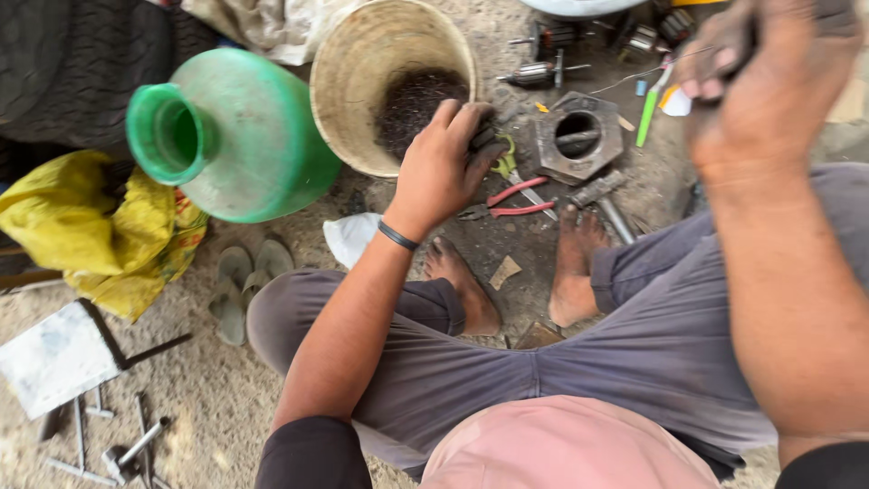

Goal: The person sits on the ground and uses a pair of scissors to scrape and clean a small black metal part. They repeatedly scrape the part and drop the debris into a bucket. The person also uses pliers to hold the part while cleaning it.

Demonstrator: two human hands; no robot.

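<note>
My left hand [444,163] reaches out over the ground and is closed around a small dark metal part, just in front of a tan bucket [362,54] that holds dark wire scraps. A black band circles that wrist. My right hand [769,81] is raised close to the camera at the upper right, blurred, with its fingers curled around something dark that I cannot make out. Red-handled pliers [516,201] lie on the ground just right of my left hand. I sit on the ground with bare feet [462,285].
A green plastic jug [244,136] lies on its side at the left, next to a yellow sack [81,226] and a tyre [63,63]. A hexagonal metal housing [579,136], motor rotors [543,72], a green marker [647,118], sandals [244,281] and loose bolts [118,444] surround me.
</note>
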